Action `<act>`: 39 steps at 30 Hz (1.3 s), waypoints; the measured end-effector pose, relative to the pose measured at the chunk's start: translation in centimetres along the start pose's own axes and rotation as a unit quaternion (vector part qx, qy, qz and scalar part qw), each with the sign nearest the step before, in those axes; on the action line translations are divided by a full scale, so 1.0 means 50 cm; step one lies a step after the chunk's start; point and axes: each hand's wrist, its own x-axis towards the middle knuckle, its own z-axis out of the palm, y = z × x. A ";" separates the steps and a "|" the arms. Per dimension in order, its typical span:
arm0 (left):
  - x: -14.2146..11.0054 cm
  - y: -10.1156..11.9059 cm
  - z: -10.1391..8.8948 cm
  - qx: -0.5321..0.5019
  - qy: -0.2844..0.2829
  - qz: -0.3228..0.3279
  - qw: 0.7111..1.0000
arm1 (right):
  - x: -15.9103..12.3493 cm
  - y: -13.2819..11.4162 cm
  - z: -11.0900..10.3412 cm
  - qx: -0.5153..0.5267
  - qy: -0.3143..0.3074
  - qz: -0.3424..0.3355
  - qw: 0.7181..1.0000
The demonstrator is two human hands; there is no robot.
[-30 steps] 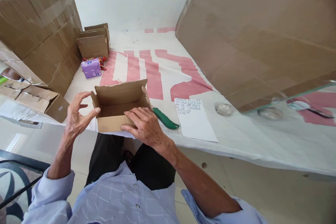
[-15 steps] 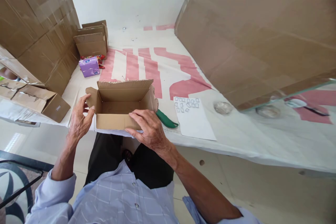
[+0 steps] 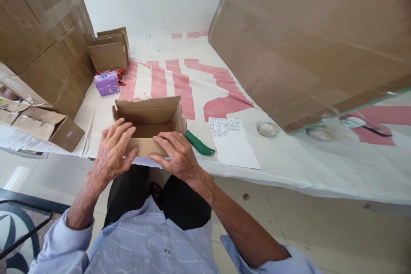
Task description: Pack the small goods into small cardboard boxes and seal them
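Note:
A small open cardboard box [image 3: 150,116] stands at the near edge of the table, its flaps up. My left hand [image 3: 113,150] lies on the box's near left corner with its fingers spread over the rim. My right hand [image 3: 177,155] presses flat against the box's near wall, fingers stretched out along the top edge. The inside of the box looks empty from here. A green-handled cutter [image 3: 199,144] lies just right of the box, close to my right hand.
A white sheet with small stickers [image 3: 230,140] lies right of the cutter. Big cardboard cartons stand at the left [image 3: 41,38] and right [image 3: 308,38]. Small boxes [image 3: 111,51], a purple pack [image 3: 107,83] and tape rolls [image 3: 267,129] sit on the white-and-pink table cover [image 3: 180,81].
My left hand went from hovering off the box's left side to resting on its near left corner. The left side flap has folded in. My right hand stays on the near wall.

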 end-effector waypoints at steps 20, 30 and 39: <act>0.101 -0.183 0.014 0.117 -0.025 -0.051 0.992 | -0.061 0.021 0.004 -0.040 0.125 0.083 0.988; 0.188 -0.344 0.067 0.086 0.003 -0.167 0.982 | -0.140 0.070 0.110 -0.045 -0.003 0.143 0.989; 0.291 -0.439 0.121 0.056 0.032 -0.213 0.975 | -0.135 0.066 0.099 -0.066 -0.018 0.121 0.990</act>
